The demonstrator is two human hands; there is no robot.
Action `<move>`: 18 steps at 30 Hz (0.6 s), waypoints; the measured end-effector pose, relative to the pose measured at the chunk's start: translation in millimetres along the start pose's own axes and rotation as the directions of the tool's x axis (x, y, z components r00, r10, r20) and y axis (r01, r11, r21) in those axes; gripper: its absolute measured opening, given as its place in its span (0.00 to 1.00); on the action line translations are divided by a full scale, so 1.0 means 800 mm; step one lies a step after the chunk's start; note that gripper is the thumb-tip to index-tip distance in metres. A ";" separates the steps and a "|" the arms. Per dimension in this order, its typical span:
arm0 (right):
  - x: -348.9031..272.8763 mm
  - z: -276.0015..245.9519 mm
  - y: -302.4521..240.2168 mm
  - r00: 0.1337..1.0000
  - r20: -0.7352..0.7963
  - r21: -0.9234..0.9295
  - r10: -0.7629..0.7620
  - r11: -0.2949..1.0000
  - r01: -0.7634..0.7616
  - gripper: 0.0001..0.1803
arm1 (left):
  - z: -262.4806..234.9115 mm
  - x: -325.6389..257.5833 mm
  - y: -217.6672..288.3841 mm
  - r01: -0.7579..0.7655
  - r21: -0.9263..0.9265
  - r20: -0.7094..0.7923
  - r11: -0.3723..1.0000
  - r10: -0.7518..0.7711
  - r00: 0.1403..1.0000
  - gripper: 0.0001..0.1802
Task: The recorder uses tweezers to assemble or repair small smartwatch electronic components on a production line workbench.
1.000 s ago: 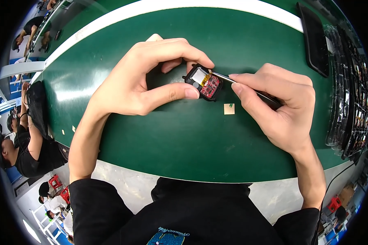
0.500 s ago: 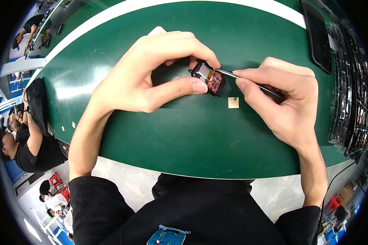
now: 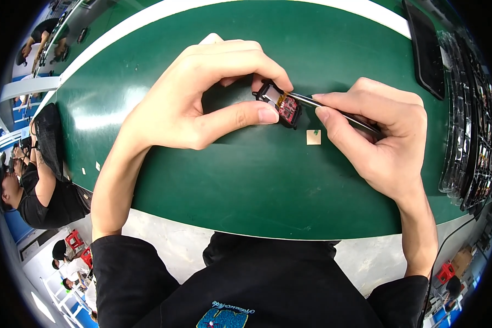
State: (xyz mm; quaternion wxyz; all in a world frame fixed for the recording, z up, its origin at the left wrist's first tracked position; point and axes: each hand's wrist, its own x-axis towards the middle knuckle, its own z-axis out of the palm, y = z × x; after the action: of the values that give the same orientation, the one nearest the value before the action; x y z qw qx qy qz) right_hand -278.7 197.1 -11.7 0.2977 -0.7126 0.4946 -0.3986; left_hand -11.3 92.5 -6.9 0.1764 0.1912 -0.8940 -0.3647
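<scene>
My left hand point(image 3: 202, 98) pinches a small black module with a red circuit board point(image 3: 280, 105) between thumb and fingers, just above the green table point(image 3: 257, 180). My right hand point(image 3: 380, 134) grips thin metal tweezers point(image 3: 333, 109) whose tips touch the top of the module. A small tan square piece point(image 3: 313, 137) lies flat on the mat just below the tweezers, between both hands.
Black trays point(image 3: 467, 126) of parts are stacked along the right edge, with a dark flat tray point(image 3: 427, 49) behind them. A white strip runs along the far edge of the table. Other people point(image 3: 33, 191) sit at the far left.
Both hands, the module and the tweezers sit a little higher and further right in the picture than a second ago. The grip is the same.
</scene>
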 end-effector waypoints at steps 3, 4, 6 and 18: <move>0.001 0.002 -0.001 1.000 -0.005 0.010 0.017 1.000 -0.017 0.09 | 0.000 -0.003 -0.001 0.001 0.026 -0.006 1.000 -0.001 1.000 0.23; 0.001 0.002 0.000 1.000 -0.007 0.009 0.018 1.000 -0.018 0.09 | 0.001 -0.003 -0.002 -0.003 0.017 -0.008 1.000 0.003 1.000 0.23; 0.001 0.001 0.000 1.000 -0.009 0.008 0.018 1.000 -0.018 0.09 | 0.001 -0.002 -0.003 -0.009 0.009 -0.010 1.000 0.009 1.000 0.23; 0.001 0.003 0.003 1.000 0.003 -0.006 -0.016 1.000 0.016 0.08 | 0.001 -0.001 -0.001 -0.010 0.035 -0.008 0.999 0.010 1.000 0.24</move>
State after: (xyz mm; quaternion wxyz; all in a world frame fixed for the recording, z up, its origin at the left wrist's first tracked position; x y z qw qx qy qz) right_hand -277.7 195.6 -14.1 0.2931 -0.7182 0.4895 -0.3983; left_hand -10.7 92.8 -8.0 0.1786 0.1913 -0.9005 -0.3472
